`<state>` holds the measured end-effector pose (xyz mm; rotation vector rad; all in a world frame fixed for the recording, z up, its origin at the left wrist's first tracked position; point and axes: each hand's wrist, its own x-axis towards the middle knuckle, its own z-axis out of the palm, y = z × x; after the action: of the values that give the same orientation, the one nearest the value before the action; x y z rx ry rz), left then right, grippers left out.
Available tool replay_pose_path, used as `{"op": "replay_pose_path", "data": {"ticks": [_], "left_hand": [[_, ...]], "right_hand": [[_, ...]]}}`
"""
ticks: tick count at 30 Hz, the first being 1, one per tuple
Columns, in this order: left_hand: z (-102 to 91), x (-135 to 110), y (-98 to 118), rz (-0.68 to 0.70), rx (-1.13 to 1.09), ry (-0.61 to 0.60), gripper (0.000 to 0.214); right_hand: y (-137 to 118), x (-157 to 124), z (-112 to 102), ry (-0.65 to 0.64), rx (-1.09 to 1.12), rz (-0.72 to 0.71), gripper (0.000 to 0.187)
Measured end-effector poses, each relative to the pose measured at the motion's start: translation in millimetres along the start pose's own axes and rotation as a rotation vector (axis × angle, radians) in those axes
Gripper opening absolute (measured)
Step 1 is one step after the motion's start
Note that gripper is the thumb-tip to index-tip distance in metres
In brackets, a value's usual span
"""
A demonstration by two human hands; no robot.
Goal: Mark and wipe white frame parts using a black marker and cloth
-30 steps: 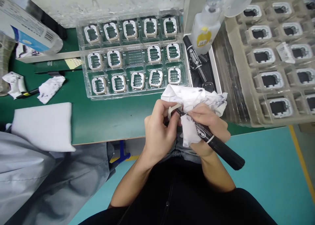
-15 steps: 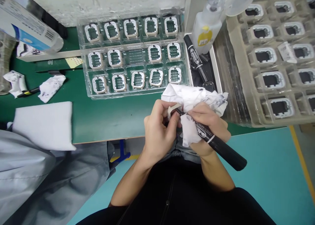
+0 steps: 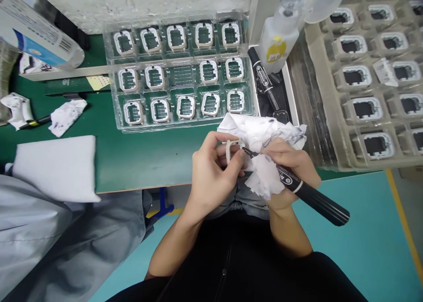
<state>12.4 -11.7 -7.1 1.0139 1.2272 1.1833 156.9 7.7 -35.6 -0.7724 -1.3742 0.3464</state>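
Note:
My left hand [image 3: 214,169] pinches a small pale, rounded-square frame [image 3: 228,151] between thumb and fingers, tilted up on its edge. In my right hand [image 3: 291,165] is a black marker pen [image 3: 317,200], its thin tip meeting or very close to the inner edge of the frame. A crumpled white tissue [image 3: 266,178] is also held in the right hand, hanging below the pen. Just beyond both hands a larger stained white cloth [image 3: 254,128] lies bunched on the green bench [image 3: 158,156].
A clear tray [image 3: 115,124] of similar frames lies behind my hands, with one bare pocket. Stacked trays [image 3: 317,117] rise at the right. A squeeze bottle [image 3: 276,42] and another marker [image 3: 262,77] stand between them. At left are a folded cloth [image 3: 56,165] and a seated person's sleeve [image 3: 26,231].
The frame has turned in my left hand so its opening shows more. My right hand with the marker has shifted slightly right, and the tissue has spread out more.

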Motion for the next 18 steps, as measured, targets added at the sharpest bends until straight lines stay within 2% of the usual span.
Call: {"op": "replay_pose_path", "data": {"ticks": [9, 18], "left_hand": [[0.3, 1.7, 6.3, -0.013, -0.126, 0.043, 0.026], [-2.5, 3.0, 3.2, -0.028, -0.169, 0.015, 0.025]], "right_hand": [[-4.3, -2.5, -3.0, -0.035, 0.026, 0.033, 0.005], [-2.3, -3.6, -2.8, -0.014, 0.050, 0.020, 0.006]]}}
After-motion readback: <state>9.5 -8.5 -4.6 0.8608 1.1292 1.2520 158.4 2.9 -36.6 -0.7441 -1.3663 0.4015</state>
